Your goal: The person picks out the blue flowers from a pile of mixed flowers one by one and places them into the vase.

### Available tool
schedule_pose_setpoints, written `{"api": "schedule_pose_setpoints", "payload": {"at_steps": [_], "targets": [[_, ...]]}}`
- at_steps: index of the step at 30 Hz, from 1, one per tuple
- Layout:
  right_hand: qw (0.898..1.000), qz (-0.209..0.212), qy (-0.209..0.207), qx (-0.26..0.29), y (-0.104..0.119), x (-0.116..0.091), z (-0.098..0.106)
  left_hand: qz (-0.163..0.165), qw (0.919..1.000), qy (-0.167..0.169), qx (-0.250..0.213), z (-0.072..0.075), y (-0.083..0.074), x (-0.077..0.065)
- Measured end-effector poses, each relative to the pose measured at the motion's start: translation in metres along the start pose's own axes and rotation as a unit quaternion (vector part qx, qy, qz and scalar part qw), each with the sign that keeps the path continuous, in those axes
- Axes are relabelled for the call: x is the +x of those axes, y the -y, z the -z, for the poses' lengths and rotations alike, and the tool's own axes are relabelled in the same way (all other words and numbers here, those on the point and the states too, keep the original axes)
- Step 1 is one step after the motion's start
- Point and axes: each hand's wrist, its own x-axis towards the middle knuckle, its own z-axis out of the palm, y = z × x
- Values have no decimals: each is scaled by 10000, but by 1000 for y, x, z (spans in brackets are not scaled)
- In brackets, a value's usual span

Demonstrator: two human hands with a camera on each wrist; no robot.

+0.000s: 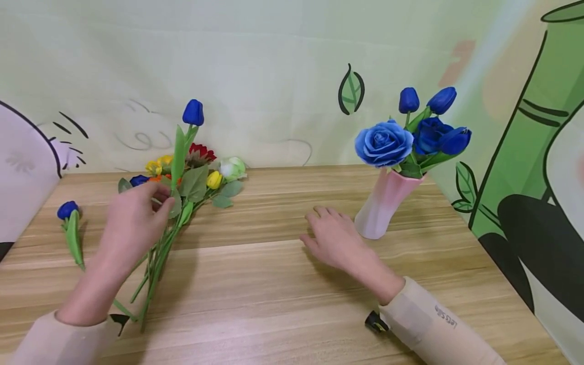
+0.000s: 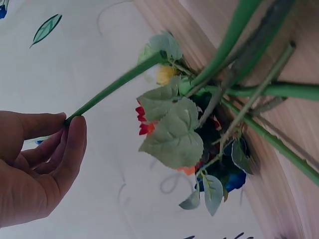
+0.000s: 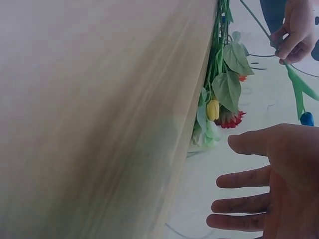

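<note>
My left hand (image 1: 132, 215) pinches a blue artificial tulip (image 1: 193, 112) by its green stem (image 2: 112, 89) between thumb and fingertips. The bloom points up, above a bunch of mixed artificial flowers (image 1: 195, 182) lying on the table. In the right wrist view, the left hand (image 3: 295, 35) shows with the tulip bloom (image 3: 307, 118) apart from the bunch. My right hand (image 1: 335, 238) holds nothing; its fingers (image 3: 244, 178) are spread and fairly straight, just left of a pink-and-white vase (image 1: 380, 208). Blue tulips and blue roses (image 1: 384, 143) stand in that vase.
Another blue tulip (image 1: 68, 210) lies at the left side of the wooden table (image 1: 274, 284). Long green stems (image 1: 157, 263) from the bunch reach toward the front. A small black object (image 1: 376, 322) is beside the right sleeve. A printed cloth (image 1: 274, 76) hangs behind the table.
</note>
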Motion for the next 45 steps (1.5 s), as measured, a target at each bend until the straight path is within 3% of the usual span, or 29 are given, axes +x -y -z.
{"api": "schedule_pose_setpoints", "payload": {"at_steps": [12, 25, 35, 45], "targets": [[9985, 330, -358, 247, 3, 4, 8, -260, 9993, 42, -282, -14, -20, -2], [9931, 545, -556, 878, 11, 5, 15, -449, 9968, 342, -566, -34, -45, -2], [9811, 912, -827, 1493, 23, 6, 19, -657, 9930, 484, -849, -55, -57, -2], [9598, 1353, -1108, 2197, 32, 8, 20, -505, 9838, 830, -1510, -69, -69, -4]]}}
